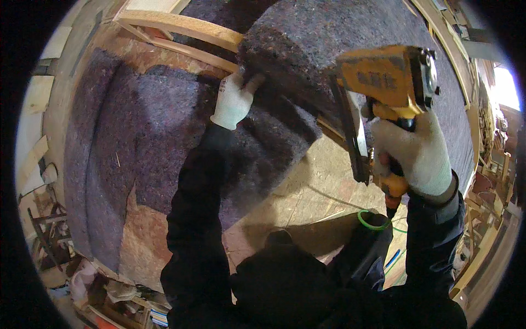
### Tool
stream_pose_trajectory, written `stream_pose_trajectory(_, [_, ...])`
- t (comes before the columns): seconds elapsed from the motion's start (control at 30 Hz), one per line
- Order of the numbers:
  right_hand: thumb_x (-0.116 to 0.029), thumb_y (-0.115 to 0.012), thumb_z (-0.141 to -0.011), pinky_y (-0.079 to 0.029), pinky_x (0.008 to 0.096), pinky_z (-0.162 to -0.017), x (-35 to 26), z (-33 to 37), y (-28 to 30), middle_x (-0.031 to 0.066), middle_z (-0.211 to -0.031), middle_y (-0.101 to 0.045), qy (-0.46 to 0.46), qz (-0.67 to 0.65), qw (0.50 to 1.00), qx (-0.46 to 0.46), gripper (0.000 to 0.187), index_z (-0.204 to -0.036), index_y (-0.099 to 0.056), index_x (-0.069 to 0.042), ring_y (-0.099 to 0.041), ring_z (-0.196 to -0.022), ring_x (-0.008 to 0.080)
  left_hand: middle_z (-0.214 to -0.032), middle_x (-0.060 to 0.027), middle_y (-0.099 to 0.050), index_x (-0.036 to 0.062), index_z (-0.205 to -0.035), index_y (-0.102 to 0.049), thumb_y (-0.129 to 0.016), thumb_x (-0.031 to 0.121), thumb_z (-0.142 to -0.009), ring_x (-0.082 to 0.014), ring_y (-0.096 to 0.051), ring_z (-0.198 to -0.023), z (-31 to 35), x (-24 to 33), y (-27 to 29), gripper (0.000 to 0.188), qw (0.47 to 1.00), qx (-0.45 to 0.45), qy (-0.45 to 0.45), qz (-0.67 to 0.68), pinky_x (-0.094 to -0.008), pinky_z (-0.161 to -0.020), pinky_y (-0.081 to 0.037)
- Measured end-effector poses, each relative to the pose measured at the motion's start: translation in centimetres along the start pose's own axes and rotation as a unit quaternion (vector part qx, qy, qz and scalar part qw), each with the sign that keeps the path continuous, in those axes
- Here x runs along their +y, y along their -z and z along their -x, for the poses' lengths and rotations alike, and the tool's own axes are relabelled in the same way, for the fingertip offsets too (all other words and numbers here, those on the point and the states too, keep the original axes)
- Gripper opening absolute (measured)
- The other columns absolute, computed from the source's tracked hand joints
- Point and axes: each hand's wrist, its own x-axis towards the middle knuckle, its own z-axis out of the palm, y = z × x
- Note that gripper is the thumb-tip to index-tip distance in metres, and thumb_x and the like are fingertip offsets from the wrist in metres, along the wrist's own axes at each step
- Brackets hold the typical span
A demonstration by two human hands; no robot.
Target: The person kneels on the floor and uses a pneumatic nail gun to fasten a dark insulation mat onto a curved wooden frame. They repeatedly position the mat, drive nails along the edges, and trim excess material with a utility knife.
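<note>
My right hand (419,153), in a white work glove, is wrapped round the handle of a yellow pneumatic nail gun (378,77). The gun is held up off the work, its long dark magazine slanting down on the left side. My left hand (234,98), gloved too, grips the edge of a dark purple-grey felt sheet (164,109) beside a wooden frame rail (192,27); its fingertips are partly lost in the shadow. A second stretch of felt (307,33) rises beyond that hand. Lower down, the loose felt corner hangs over a pale floor.
A green air hose (374,220) loops by my leg below the gun. Wooden boards (38,98) lie along the left side. Wood scraps (482,203) and more lumber are piled at right. Cloth and odds and ends (123,290) sit at the lower left.
</note>
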Motion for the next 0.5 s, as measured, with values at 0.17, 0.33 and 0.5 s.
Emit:
stream_pose_trajectory(0.17, [-0.018, -0.070, -0.087, -0.049, 0.0274, -0.054, -0.6, -2.6, -1.4, 0.0035, -0.066, -0.059, 0.032, 0.092, 0.995, 0.021, 0.016, -0.091, -0.068, -0.003, -0.063, -0.059, 0.0130, -0.110, -0.0213, -0.071, -0.0028, -0.115, -0.066, -0.064, 0.012, -0.097, -0.0344, -0.067, -0.102, 0.1, 0.6, 0.1, 0.023, 1.000, -0.008, 0.015, 0.012, -0.0392, -0.088, -0.050])
stream_pose_trajectory(0.33, [-0.025, -0.075, -0.086, -0.051, 0.0293, -0.053, -2.3, -3.8, -1.9, 0.0053, -0.066, -0.065, -0.150, -0.101, 0.982, 0.047, 0.029, -0.087, -0.067, 0.003, -0.065, -0.059, 0.0127, -0.109, -0.0205, -0.071, -0.0028, -0.114, -0.066, -0.063, 0.013, -0.097, -0.0371, -0.067, -0.100, 0.1, 0.9, 0.1, 0.023, 0.999, 0.013, -0.041, 0.001, -0.0396, -0.087, -0.050])
stream_pose_trajectory(0.5, [-0.022, -0.073, -0.087, -0.048, 0.0287, -0.049, -3.5, -4.7, -1.6, 0.0042, -0.065, -0.064, -0.049, 0.029, 0.995, 0.079, 0.024, -0.087, -0.068, 0.002, -0.063, -0.055, 0.0119, -0.105, -0.0223, -0.071, -0.0008, -0.109, -0.068, -0.066, 0.017, -0.096, -0.0417, -0.066, -0.100, 0.1, 0.5, -0.2, 0.022, 0.999, 0.025, -0.011, 0.046, -0.0427, -0.083, -0.051])
